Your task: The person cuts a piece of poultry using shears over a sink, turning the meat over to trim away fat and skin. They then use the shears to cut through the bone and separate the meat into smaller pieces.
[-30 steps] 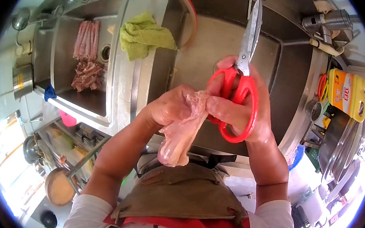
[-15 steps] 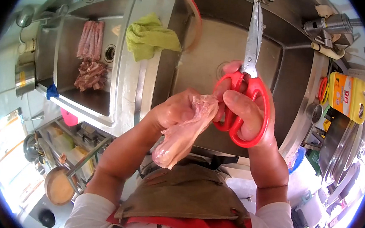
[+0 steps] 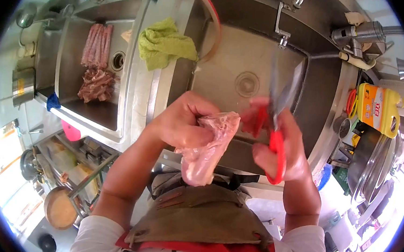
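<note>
Pale pink raw meat [image 3: 206, 147] hangs from the left hand [image 3: 181, 124], whose fingers are curled tight around its upper end; the lower end dangles free above the sink's near rim, in front of the person's apron [image 3: 205, 220]. The right hand [image 3: 280, 145] grips the red-handled scissors [image 3: 277, 126], fingers closed through the loops, with the blurred blades standing apart and pointing toward the sink's far wall. Scissors and meat are just beside each other, and I cannot tell whether they touch. Both hands are held over the right basin [image 3: 234, 62], whose floor around the drain [image 3: 247, 83] lies bare. A green cloth [image 3: 165, 44] drapes over the divider between the basins. More strips of meat [image 3: 96, 62] lie in the left basin, near its drain, well apart from the hands. A yellow bottle [image 3: 376, 108] stands by the sink's right edge.
</note>
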A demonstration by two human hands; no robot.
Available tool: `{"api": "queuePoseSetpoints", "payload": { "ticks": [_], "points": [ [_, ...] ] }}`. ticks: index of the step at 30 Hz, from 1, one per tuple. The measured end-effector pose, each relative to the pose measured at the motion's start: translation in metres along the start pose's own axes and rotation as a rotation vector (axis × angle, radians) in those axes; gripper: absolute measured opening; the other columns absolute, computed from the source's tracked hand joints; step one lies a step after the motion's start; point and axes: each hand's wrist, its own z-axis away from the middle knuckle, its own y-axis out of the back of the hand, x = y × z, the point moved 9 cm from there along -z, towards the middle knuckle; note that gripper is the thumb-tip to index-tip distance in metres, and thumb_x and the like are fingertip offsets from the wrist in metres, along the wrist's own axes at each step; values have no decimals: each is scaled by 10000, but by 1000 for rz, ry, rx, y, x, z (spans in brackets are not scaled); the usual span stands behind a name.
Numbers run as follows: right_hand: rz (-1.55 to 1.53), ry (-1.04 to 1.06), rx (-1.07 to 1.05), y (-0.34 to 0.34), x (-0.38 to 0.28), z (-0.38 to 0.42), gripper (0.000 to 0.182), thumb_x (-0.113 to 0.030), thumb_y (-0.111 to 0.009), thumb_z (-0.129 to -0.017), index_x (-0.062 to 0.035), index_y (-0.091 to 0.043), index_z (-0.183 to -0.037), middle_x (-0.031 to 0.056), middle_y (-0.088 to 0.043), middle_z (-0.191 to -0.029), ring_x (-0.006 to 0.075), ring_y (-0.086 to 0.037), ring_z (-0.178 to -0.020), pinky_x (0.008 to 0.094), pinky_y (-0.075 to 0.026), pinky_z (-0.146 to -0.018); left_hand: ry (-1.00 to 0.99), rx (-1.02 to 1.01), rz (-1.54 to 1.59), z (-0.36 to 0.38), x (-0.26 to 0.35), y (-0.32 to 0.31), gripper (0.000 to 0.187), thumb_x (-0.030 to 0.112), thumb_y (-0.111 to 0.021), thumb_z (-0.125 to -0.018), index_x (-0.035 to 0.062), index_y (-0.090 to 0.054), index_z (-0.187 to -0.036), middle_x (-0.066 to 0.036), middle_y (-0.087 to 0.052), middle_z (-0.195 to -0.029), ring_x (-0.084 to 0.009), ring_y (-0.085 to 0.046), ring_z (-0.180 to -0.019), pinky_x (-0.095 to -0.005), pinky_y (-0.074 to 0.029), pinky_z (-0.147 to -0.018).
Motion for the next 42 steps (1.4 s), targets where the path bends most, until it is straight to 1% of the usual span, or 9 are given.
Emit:
{"api": "queuePoseSetpoints", "payload": {
  "ticks": [3, 6, 9, 24, 30, 33, 36, 39, 42],
  "points": [
    [527, 79, -82, -6, -9, 15, 655, 17, -617, -732, -2, -414, -1354, 199, -571, -1179, 317, -591, -1063, 394, -485, -928, -26, 47, -62, 0, 11, 2, 311, 221, -776, -650, -37, -688, -800, -57, -663, -701, -113, -605, -640, -263, -457, -552],
    [719, 198, -92, -14, -21, 19, 666, 33, -648, -691, 5, -440, -1322, 239, -556, -1090, 436, -555, -943, 447, -497, -806, -143, 16, -233, -4, 19, 1, 299, 180, -776, -655, -55, -695, -821, -46, -657, -671, -104, -591, -605, -267, -445, -522],
    [766, 244, -42, -11, -25, 22, 639, 32, -659, -684, 12, -469, -1294, 228, -569, -1068, 424, -574, -919, 454, -510, -777, 3, -20, -267, -4, 13, -1, 269, 146, -777, -664, -50, -710, -836, -49, -667, -668, -98, -584, -581, -263, -428, -499],
    [916, 371, 29, -1, -33, 29, 534, 66, -669, -653, -11, -566, -1171, 117, -618, -820, 327, -628, -715, 386, -536, -610, -152, -111, -546, -8, 34, -7, 331, 287, -777, -694, 31, -758, -903, -78, -646, -628, -158, -615, -534, -273, -438, -480],
    [857, 366, -8, -3, -23, 28, 457, 49, -681, -691, -28, -581, -1131, 130, -632, -861, 337, -621, -720, 377, -532, -635, -110, -27, -462, -4, 20, 3, 346, 325, -758, -712, 18, -746, -871, -74, -628, -623, -144, -589, -519, -275, -422, -470],
    [770, 301, -35, -3, -14, 28, 422, 19, -683, -767, -19, -574, -1173, 126, -627, -846, 274, -627, -706, 335, -518, -635, -18, -3, -405, -3, 9, 9, 324, 318, -762, -698, 9, -713, -784, -70, -601, -602, -137, -559, -517, -282, -408, -472],
    [142, -178, -95, -4, 24, 34, 414, -8, -681, -838, 35, -540, -1224, 74, -580, -758, 134, -531, -622, 271, -446, -578, -30, -64, -398, -6, 17, 5, 308, 298, -762, -691, 10, -653, -695, -67, -569, -583, -134, -531, -520, -293, -393, -476],
    [-57, -255, -133, -4, 23, 37, 484, -63, -679, -850, 2, -510, -1299, 96, -588, -845, 118, -563, -736, 262, -467, -640, -163, -74, -457, -7, 24, 0, 276, 226, -747, -694, -26, -643, -739, -5, -525, -587, -45, -451, -577, -237, -375, -505],
    [426, 107, -2, 2, 5, 37, 542, -36, -698, -794, -4, -506, -1299, 131, -595, -921, 174, -591, -713, 285, -484, -622, -157, -53, -430, -9, 27, -4, 305, 288, -754, -697, 7, -638, -680, -70, -539, -569, -130, -510, -514, -306, -376, -470]
  ]
}}
